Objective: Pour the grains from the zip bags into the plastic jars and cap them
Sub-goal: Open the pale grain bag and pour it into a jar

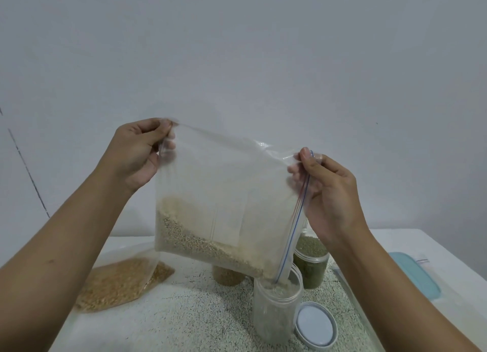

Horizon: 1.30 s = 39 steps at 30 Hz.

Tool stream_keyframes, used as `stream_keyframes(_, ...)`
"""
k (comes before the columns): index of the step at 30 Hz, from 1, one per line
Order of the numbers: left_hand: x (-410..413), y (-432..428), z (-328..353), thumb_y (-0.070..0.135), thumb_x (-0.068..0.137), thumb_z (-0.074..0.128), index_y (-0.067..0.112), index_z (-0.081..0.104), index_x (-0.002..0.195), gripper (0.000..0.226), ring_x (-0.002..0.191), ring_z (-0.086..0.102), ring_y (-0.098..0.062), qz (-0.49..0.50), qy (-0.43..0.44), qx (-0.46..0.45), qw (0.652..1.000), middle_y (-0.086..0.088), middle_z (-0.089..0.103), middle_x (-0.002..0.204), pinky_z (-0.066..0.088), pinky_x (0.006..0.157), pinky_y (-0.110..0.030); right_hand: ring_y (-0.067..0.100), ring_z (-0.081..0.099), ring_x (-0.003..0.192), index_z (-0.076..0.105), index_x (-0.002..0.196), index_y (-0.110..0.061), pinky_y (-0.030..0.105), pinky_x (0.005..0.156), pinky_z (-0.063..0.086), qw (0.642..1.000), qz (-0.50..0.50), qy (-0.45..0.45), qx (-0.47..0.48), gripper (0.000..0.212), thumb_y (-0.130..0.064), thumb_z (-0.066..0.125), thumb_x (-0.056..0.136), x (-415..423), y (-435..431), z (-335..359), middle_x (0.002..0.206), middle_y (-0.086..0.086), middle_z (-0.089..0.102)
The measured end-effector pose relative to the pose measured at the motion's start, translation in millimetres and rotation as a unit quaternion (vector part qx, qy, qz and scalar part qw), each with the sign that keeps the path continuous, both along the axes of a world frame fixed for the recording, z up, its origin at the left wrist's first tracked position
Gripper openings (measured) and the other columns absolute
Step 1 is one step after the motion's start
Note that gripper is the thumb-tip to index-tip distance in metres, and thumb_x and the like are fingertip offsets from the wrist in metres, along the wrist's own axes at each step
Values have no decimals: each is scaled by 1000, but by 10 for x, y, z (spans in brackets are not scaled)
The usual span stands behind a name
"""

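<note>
Zip bag (224,188), corner in jar (275,317)

Holds the zip bag (224,183) above the table (195,322), left hand (137,151) pinching its 10 o'clock corner, right hand (329,193) its 3 o'clock edge. Dips the bag's 5 o'clock corner into the mouth of the open jar (275,312). From that jar: lid (315,325) just beside at 4 o'clock, second jar (312,267) near at 1 o'clock, third jar (228,278) at 10 o'clock behind the bag, second bag (118,286) flat at 9 o'clock.
</note>
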<state>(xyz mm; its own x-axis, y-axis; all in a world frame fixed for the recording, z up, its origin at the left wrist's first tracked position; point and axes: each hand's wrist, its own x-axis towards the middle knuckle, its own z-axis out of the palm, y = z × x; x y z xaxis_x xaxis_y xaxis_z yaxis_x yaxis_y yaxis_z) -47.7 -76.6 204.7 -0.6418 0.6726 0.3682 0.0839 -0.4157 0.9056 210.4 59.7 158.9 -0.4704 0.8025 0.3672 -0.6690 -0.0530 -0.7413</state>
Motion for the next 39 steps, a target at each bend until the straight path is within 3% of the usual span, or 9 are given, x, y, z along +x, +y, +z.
stream_keyframes(3, 20, 1, 9, 10, 101, 57, 14, 75, 85, 24, 57, 57, -6, 2, -2, 1, 1000, 5, 62, 67, 51, 57, -20, 15, 65, 70, 63, 86, 0, 23, 67, 54, 1000, 0, -2, -1, 10, -6, 65, 94, 5, 5, 15, 87, 5, 65)
stream_keyframes(8, 25, 8, 20, 10, 100, 57, 19, 80, 69, 41, 58, 57, -6, -1, -2, 2, 1000, 6, 63, 67, 52, 59, -20, 14, 64, 68, 62, 81, -3, 23, 67, 53, 1000, -3, 0, -6, 13, -6, 65, 94, -1, -1, 14, 86, 5, 65)
stream_keyframes(39, 83, 60, 99, 7, 100, 55, 18, 81, 68, 43, 57, 56, -5, -30, 4, 14, 999, 5, 63, 66, 51, 60, -17, 13, 65, 69, 62, 89, -2, 23, 67, 54, 999, -18, 4, -33, 7, -6, 67, 91, 48, 5, 2, 89, 5, 65)
